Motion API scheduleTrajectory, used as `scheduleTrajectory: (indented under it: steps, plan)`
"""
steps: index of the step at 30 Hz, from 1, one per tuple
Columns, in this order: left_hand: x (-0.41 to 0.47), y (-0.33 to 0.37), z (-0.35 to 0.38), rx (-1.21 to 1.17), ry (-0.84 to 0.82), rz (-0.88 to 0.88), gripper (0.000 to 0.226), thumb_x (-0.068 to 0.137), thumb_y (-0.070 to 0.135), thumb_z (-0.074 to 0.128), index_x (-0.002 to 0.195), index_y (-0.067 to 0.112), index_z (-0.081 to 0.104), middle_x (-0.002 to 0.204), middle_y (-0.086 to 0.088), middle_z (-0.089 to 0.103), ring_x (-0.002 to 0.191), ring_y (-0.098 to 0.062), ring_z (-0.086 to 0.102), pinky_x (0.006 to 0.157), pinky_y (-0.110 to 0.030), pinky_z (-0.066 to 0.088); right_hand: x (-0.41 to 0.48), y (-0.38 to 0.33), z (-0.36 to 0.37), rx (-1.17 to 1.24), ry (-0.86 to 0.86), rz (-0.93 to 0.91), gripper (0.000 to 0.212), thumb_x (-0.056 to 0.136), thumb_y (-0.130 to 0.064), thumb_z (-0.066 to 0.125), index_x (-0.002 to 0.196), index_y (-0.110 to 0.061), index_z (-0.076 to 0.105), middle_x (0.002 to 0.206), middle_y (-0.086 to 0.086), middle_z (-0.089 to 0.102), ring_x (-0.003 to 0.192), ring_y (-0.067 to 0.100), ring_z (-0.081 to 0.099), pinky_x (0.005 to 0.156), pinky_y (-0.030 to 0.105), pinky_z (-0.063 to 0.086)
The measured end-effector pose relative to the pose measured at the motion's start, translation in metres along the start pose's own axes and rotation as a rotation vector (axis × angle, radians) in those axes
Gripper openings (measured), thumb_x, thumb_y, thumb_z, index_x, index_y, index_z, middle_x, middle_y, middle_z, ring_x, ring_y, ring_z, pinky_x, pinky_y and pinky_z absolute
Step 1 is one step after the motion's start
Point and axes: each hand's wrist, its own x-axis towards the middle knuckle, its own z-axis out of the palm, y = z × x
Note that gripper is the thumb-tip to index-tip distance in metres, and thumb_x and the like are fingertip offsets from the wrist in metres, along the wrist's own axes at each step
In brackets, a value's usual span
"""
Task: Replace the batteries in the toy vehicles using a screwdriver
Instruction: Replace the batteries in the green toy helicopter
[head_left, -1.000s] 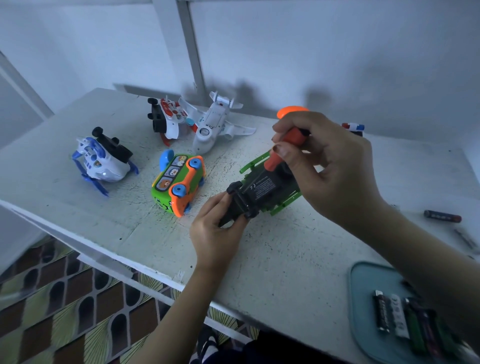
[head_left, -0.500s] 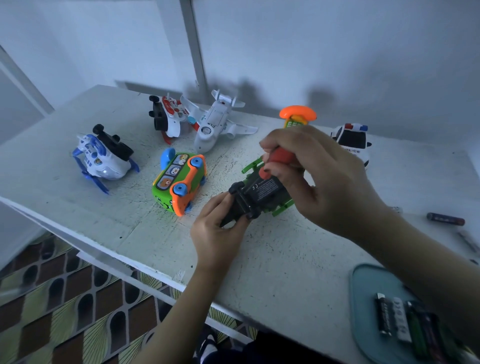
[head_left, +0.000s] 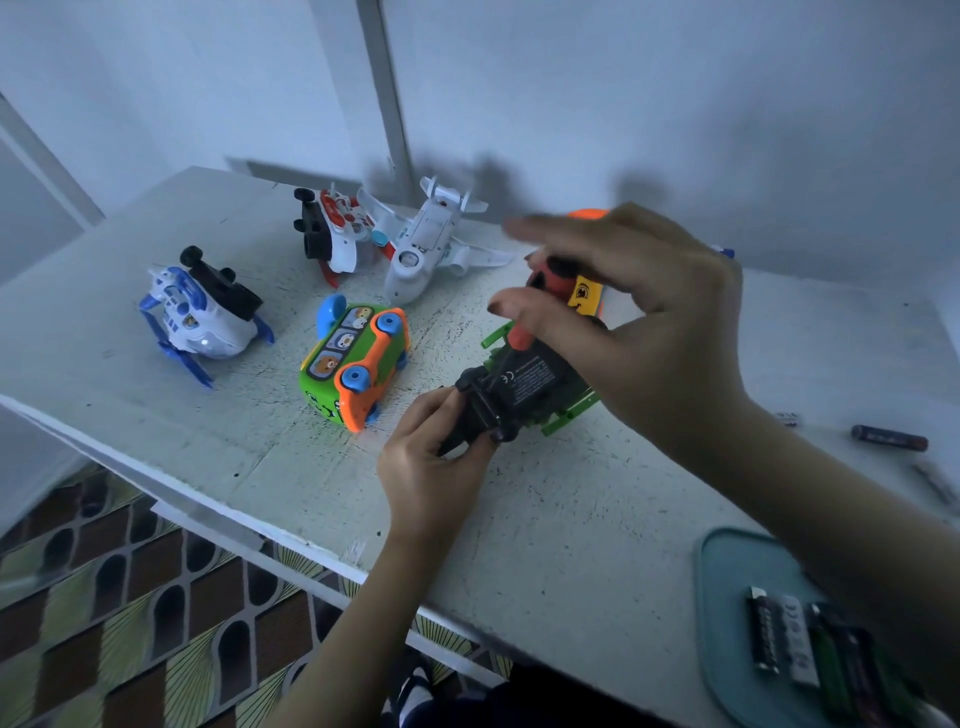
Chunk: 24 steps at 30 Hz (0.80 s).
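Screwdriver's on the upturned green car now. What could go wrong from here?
1. The screwdriver stands steeply on the upturned green toy car, held by the right hand. It may slip toward the left hand, which grips the car's near end.
2. The car is held at one end only, so it might pivot under pressure.

Six toys (head_left: 353, 358) plainly show on the worktop (head_left: 571, 519). One screwdriver (head_left: 519, 335). One tray (head_left: 727, 571), near right, with about four batteries (head_left: 766, 634). One loose battery (head_left: 888, 438), right.

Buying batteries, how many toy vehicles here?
6: blue helicopter left, red plane, white plane back, green bus centre, black car held, orange toy behind right hand; others possibly hidden.
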Motion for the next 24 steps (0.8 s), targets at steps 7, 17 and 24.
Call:
scheduleTrajectory:
  steps: [7, 17, 24]
  plan:
    - [0.0, 0.0, 0.001, -0.007, 0.006, 0.002, 0.037, 0.074, 0.026, 0.067, 0.099, 0.0, 0.074, 0.095, 0.003, 0.065, 0.085, 0.001, 0.055, 0.074, -0.001, 0.04, 0.003, 0.003, -0.002, 0.2, -0.149, 0.105, 0.02, 0.087, -0.005, 0.066, 0.107, -0.004, 0.069, 0.09, 0.007, 0.071, 0.075, 0.011, 0.069, 0.076, 0.031, 0.057]
    - [-0.001, -0.001, 0.0, -0.015, 0.01, 0.005, 0.038, 0.072, 0.025, 0.066, 0.101, 0.001, 0.074, 0.096, 0.005, 0.063, 0.084, -0.002, 0.057, 0.069, -0.015, 0.05, 0.013, 0.008, -0.01, 0.1, -0.363, -0.017, 0.024, 0.091, -0.007, 0.056, 0.114, -0.007, 0.066, 0.092, 0.001, 0.069, 0.092, 0.008, 0.064, 0.087, 0.022, 0.048]
    - [0.0, 0.0, 0.0, -0.012, -0.005, 0.003, 0.037, 0.072, 0.022, 0.066, 0.101, 0.0, 0.073, 0.096, 0.005, 0.063, 0.083, -0.001, 0.056, 0.07, -0.007, 0.044, 0.014, 0.006, -0.001, 0.025, -0.119, 0.003, 0.029, 0.08, -0.023, 0.077, 0.106, -0.012, 0.072, 0.077, -0.003, 0.059, 0.076, -0.007, 0.053, 0.079, 0.015, 0.045]
